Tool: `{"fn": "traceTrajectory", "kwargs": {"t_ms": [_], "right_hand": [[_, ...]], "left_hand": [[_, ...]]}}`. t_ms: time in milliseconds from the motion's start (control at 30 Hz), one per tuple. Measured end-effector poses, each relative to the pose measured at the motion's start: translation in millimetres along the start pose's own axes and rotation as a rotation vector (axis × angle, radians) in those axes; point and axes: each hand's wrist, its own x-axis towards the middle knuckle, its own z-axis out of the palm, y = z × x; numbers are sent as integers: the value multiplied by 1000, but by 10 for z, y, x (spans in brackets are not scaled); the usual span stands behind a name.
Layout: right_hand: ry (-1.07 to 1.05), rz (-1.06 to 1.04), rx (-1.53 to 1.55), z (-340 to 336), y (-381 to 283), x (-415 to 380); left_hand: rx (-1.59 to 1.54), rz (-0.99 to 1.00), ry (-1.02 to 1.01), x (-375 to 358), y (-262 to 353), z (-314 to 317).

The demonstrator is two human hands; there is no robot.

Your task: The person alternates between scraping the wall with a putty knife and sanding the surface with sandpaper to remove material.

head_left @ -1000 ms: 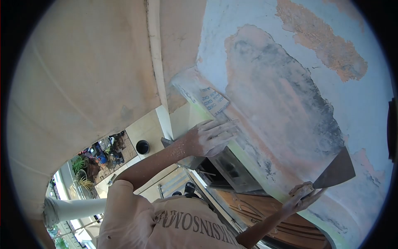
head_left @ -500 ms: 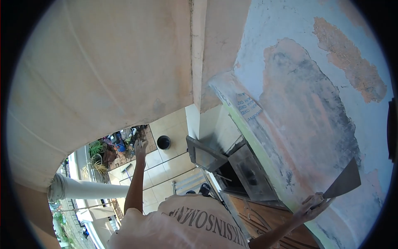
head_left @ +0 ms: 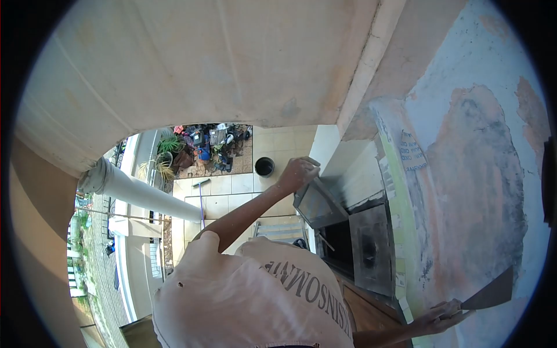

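My right hand (head_left: 444, 318) grips the handle of a broad putty knife (head_left: 492, 291); its wide blade points up and right near the wall with peeling paint (head_left: 484, 174). My left hand (head_left: 300, 173) is raised in front of my chest, fingers curled in and close together, and nothing shows in them. On the ledge beside the wall lies a piece of sandpaper (head_left: 413, 152), printed side up. Bare, greyish and pinkish plaster shows in patches where the pale blue paint has come off.
Far below, a black bucket (head_left: 264, 167) stands on the tiled floor (head_left: 220, 206), near a pile of mixed items (head_left: 212, 142). An open metal window shutter (head_left: 318, 203) juts out below my left hand. A white pipe (head_left: 148, 194) slants at left.
My left hand has swung right, from over the pile to in front of the shutter, and its fingers have curled. My right hand with the putty knife has dropped slightly. The view has turned left.
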Motion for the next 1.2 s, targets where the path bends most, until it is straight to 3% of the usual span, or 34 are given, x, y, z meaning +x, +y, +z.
{"fn": "traceTrajectory", "kwargs": {"t_ms": [33, 100, 167, 233, 300, 400, 700, 933, 1200], "right_hand": [[-15, 16, 3, 4, -4, 5], [-46, 50, 1, 0, -14, 0], [-96, 27, -3, -14, -4, 7], [-126, 2, -29, -19, 26, 17], [-145, -26, -72, -26, 86, 27], [-154, -7, -48, -39, 132, 18], [-135, -35, -102, -3, 92, 26], [-126, -61, -34, 9, 12, 44], [-165, 95, 34, -16, -66, 48]], "left_hand": [[-193, -41, -54, 39, 327, 138], [-207, 120, -230, 152, 955, 266], [-134, 619, -291, 309, 1065, 672], [5, 747, -362, 376, 1417, 933], [-148, 1061, -144, 428, 1712, 1222], [-156, 1154, -138, 496, 2068, 1442], [-266, 1058, 24, 422, 2154, 1633], [-185, 1124, -15, 428, 2087, 1755], [-161, 1251, -101, 449, 2082, 1697]]}}
